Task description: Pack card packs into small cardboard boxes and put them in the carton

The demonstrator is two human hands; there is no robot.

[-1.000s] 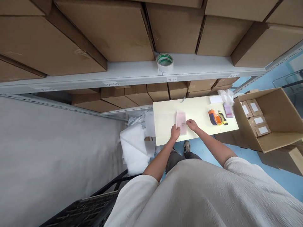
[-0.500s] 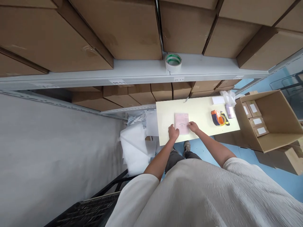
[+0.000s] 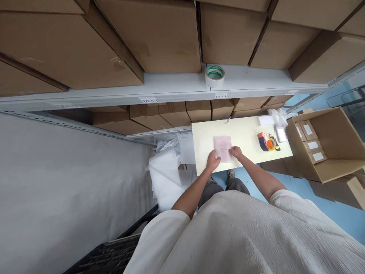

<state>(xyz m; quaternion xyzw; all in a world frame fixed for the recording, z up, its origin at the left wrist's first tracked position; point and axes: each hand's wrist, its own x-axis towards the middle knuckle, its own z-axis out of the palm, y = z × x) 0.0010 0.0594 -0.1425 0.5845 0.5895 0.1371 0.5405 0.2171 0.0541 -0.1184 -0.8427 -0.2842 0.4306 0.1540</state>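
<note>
A flat, pale pink rectangular packet (image 3: 222, 147) lies near the left end of the cream-coloured tabletop (image 3: 245, 131). Faint printing shows on its face, which looks hazy. At the packet's lower left corner, my left hand (image 3: 213, 161) is closed on the edge, thumb towards the top face. My right hand (image 3: 235, 152) pinches the right edge a little higher up. Further right on the same top, an orange and dark tape dispenser (image 3: 264, 141) sits beside a yellow tape roll (image 3: 273, 144).
A white tape roll (image 3: 215, 76) stands on the grey shelf (image 3: 171, 80) among cardboard boxes. White foam sheets (image 3: 165, 175) are piled left of the table. An open carton (image 3: 339, 144) holding several small boxes stands at right. White card (image 3: 265, 120) lies at the table's back.
The view has shifted slightly, so the scene sits further right. Both hands stay at the packet's edges; the left has its fingers further over the lower left corner. The packet's printing looks fainter.
</note>
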